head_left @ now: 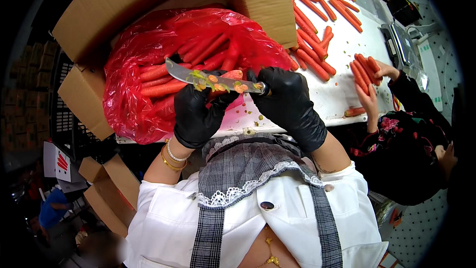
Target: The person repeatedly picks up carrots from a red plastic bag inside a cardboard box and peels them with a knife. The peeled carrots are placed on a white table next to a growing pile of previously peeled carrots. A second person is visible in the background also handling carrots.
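Note:
My right hand (286, 95), in a black glove, grips the handle of a knife (178, 71) with a curved blade. Green and orange carrot trimmings (200, 81) cling to the blade, which points left across the front of my left hand (200, 113). That hand, also in a black glove, is closed around a carrot (233, 75), partly hidden behind the blade; whether it holds more than one I cannot tell. Just beyond both hands lies a red plastic bag (122, 67), its mouth spread, with many carrots (163, 88) inside.
A cardboard box (260, 7) with raised flaps surrounds the bag's far side. Loose carrots (316, 56) and scraps lie on the white table (334, 98). At right, a co-worker's hands (370, 100) hold several carrots (363, 70) near a scale (403, 48). An open carton (111, 193) stands lower left.

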Available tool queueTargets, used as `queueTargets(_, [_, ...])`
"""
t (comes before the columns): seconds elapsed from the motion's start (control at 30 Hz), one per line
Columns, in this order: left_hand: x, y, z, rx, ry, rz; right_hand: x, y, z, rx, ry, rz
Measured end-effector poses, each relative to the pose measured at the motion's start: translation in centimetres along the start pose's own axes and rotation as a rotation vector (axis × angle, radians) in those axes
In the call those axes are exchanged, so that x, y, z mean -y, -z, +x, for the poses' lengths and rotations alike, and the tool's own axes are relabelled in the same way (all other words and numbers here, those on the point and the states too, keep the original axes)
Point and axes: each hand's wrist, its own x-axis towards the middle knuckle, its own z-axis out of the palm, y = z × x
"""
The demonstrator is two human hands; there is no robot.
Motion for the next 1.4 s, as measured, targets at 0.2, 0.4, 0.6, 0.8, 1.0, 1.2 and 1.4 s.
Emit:
queueTargets(0.2, [0.6,-0.3,0.1,0.047,0.012,-0.031,-0.2,-0.4,-0.1,-0.098,0.008,-0.048])
queueTargets(0.4, [0.8,-0.6,0.3,0.03,0.027,-0.038,-0.4,0.2,-0.2,-0.052,-0.005,-0.021])
queueTargets(0.6, [0.2,-0.4,0.6,-0.041,-0.033,-0.001,-0.6,-0.2,-0.1,-0.076,-0.048,-0.037])
queueTargets(0.8, [-0.3,-0.3,1.5,-0.05,-0.01,-0.054,-3.2,0.1,-0.7,0.212,-0.316,0.343])
queueTargets(1.0, [0.3,-0.9,1.4,-0.025,-0.083,0.027,0.4,-1.1,0.8,0.015,-0.344,1.034])
queueTargets(1.2, [1.5,0.2,0.8,-0.403,0.19,-0.382,-1.1,1.0,0.0,-0.155,-0.625,1.101])
queueTargets(1.4, [1.8,-1.5,0.9,-0.072,0.956,-1.779,-0.7,0.0,-2.4,-0.177,-0.577,1.247])
